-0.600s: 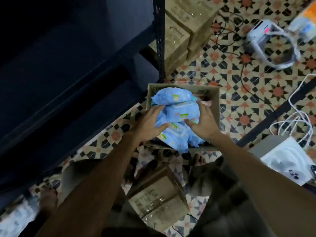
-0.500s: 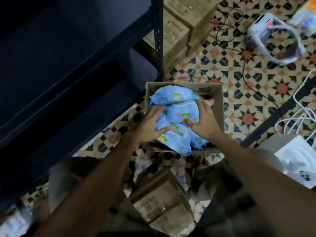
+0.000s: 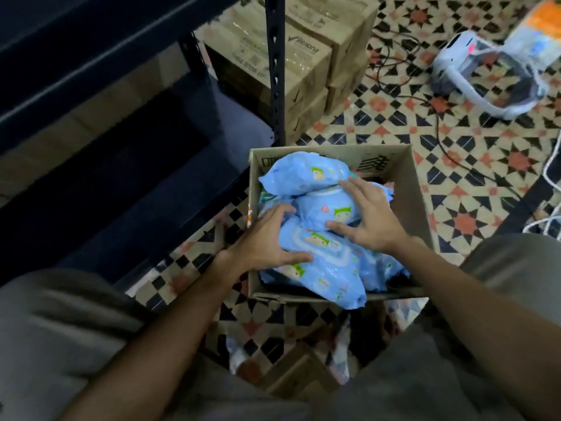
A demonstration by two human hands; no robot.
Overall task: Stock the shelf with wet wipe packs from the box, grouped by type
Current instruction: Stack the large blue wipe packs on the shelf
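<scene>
An open cardboard box (image 3: pixel 408 189) stands on the tiled floor just right of the dark metal shelf (image 3: pixel 121 165). Three blue wet wipe packs lie stacked in it: a top pack (image 3: pixel 303 174), a middle pack (image 3: pixel 321 211) and a lower pack (image 3: pixel 331 268) that hangs over the near rim. My left hand (image 3: pixel 264 244) clasps the left side of the stack, thumb across the lower pack. My right hand (image 3: pixel 368 220) grips the middle pack from the right with fingers spread. Something pinkish and something greenish peek out under the blue packs.
Sealed brown cartons (image 3: pixel 303 56) are stacked behind the shelf post (image 3: pixel 274 71). A white headset (image 3: pixel 485 71), black cable (image 3: pixel 440 141), white cables (image 3: pixel 549 208) and an orange-and-white pack (image 3: pixel 540 25) lie on the floor to the right. Another carton (image 3: pixel 297 372) sits between my knees.
My right hand has slid further up onto the middle pack. My left thumb now reaches across the lower pack. The packs stay in the box.
</scene>
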